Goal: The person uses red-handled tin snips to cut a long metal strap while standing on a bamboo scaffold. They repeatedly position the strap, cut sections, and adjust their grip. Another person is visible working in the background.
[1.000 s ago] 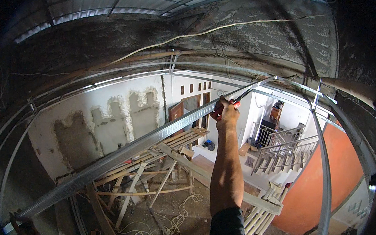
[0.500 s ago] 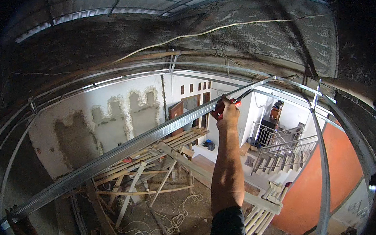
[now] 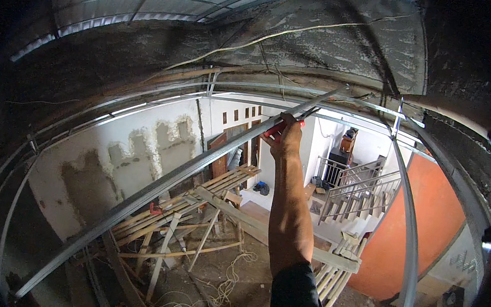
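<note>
My right hand (image 3: 286, 138) reaches far forward and up, its fingers closed on a red-handled tool (image 3: 273, 134) that looks like snips. Its dark front end points away, up to the right, but its jaws are hard to make out. The hand is right against a long, grey metal channel (image 3: 180, 172), which slants from the lower left to the upper right. The channel's far end (image 3: 343, 89) lies at the metal ceiling frame (image 3: 262, 88). At its near end, a dark shape sits in shadow; whether that is my left hand, I cannot tell.
Below stands a scaffold of bamboo poles (image 3: 181, 206) with a wooden plank (image 3: 263, 227). Loose pale cable (image 3: 220, 293) lies on the dirt floor. A curved metal rail (image 3: 412, 236) runs down before an orange wall (image 3: 418, 225). Railed stairs (image 3: 357, 197) stand beyond.
The channel's far end has shifted left and up, and its broad face has turned away from view. My right hand with the red-handled tool has moved slightly left. The whole view has shifted a little.
</note>
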Action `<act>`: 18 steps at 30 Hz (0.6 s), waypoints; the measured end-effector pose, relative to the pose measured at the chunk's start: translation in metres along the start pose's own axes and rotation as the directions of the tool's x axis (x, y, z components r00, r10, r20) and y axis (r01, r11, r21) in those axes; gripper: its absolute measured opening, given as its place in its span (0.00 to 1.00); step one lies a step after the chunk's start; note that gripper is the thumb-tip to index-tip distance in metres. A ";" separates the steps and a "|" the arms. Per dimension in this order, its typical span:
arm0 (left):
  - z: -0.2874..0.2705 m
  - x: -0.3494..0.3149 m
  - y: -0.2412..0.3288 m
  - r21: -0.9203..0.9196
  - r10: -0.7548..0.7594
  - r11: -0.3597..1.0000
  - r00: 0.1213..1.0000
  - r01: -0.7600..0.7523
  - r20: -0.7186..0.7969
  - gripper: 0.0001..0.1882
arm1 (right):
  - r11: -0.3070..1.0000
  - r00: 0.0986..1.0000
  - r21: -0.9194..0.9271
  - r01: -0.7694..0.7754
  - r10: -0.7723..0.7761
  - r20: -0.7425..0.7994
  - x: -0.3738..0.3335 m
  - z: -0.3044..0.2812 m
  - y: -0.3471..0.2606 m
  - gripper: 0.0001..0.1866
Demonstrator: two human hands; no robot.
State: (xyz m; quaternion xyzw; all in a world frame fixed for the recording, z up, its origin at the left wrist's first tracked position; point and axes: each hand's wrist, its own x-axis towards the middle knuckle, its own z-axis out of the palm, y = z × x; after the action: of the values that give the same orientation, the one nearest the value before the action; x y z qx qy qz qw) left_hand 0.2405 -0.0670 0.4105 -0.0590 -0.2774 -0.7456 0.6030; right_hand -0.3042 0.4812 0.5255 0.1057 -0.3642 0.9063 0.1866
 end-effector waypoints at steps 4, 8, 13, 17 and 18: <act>0.001 0.009 -0.003 0.186 0.098 0.978 0.994 -0.089 -0.039 0.33 | 1.000 1.000 0.006 0.001 -0.001 0.004 0.002 0.001 -0.003 0.11; 0.001 0.018 -0.004 0.129 0.102 0.986 0.994 -0.105 0.032 0.29 | 0.999 0.999 0.040 -0.029 0.030 -0.018 0.003 0.001 -0.005 0.10; 0.016 0.009 -0.003 -0.058 0.008 0.998 0.995 -0.002 0.102 0.24 | 0.985 0.998 0.159 -0.062 0.066 -0.018 0.007 -0.002 -0.001 0.08; 0.024 0.012 -0.006 -0.037 0.035 0.999 0.984 -0.029 0.177 0.20 | 0.988 0.998 0.139 -0.068 0.068 0.008 0.012 -0.006 0.006 0.09; 0.026 0.015 -0.007 0.021 0.057 0.998 0.976 -0.062 0.210 0.20 | 0.985 0.998 0.157 -0.065 0.068 -0.014 0.014 -0.007 0.007 0.09</act>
State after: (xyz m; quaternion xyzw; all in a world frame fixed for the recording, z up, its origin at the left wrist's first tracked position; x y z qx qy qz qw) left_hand 0.2239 -0.0666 0.4358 -0.1372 -0.3479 -0.7129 0.5932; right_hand -0.3202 0.4847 0.5209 0.0992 -0.2935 0.9388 0.1508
